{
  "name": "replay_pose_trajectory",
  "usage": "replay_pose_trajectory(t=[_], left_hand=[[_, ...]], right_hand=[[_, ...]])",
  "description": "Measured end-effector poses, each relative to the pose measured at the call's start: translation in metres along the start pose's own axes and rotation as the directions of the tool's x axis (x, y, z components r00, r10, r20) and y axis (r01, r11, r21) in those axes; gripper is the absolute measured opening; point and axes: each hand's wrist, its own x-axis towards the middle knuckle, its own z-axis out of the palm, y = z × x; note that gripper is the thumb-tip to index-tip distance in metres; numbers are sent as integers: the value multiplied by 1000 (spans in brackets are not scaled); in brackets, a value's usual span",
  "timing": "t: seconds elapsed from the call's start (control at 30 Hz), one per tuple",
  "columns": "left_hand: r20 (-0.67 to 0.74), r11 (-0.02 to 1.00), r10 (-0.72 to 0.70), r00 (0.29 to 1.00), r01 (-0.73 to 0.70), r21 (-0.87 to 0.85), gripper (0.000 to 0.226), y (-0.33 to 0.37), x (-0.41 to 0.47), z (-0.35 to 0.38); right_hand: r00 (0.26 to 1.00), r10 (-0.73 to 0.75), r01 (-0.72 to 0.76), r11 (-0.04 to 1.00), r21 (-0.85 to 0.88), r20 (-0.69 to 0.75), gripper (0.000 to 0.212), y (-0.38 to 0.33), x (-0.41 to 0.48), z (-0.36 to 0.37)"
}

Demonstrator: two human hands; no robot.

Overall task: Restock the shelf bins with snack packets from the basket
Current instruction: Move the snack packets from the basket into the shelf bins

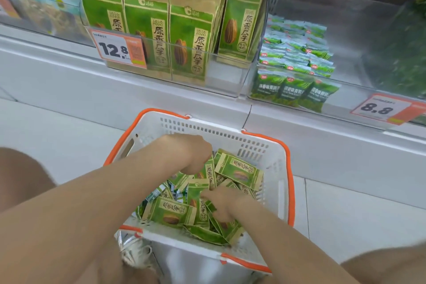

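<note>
Green pea sachets (159, 192) could be swept up with the sunflower-seed packet (209, 174) gripped by the left hand (191, 154); whether anything is held by the right hand (222, 203) cannot be told.

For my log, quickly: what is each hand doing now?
Left hand: curled round an upright green packet.
Right hand: fingers among the loose packets, grip cannot be told.

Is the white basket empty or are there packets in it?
Not empty. Green snack packets lie piled across the bottom of the basket, white walls showing above them.
</note>
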Motion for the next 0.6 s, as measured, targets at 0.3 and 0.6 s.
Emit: replay_pose_trajectory(t=[0.3,0.6], left_hand=[[-3,998,26,1000,-26,-48,28,1,0,-8],[1,992,-34,999,34,-117,23,-10,-23,-11]], right_hand=[[967,-82,64,995,-82,-240,18,9,0,-19],[863,-7,160,952,261,-505,20,14,-36,-95]])
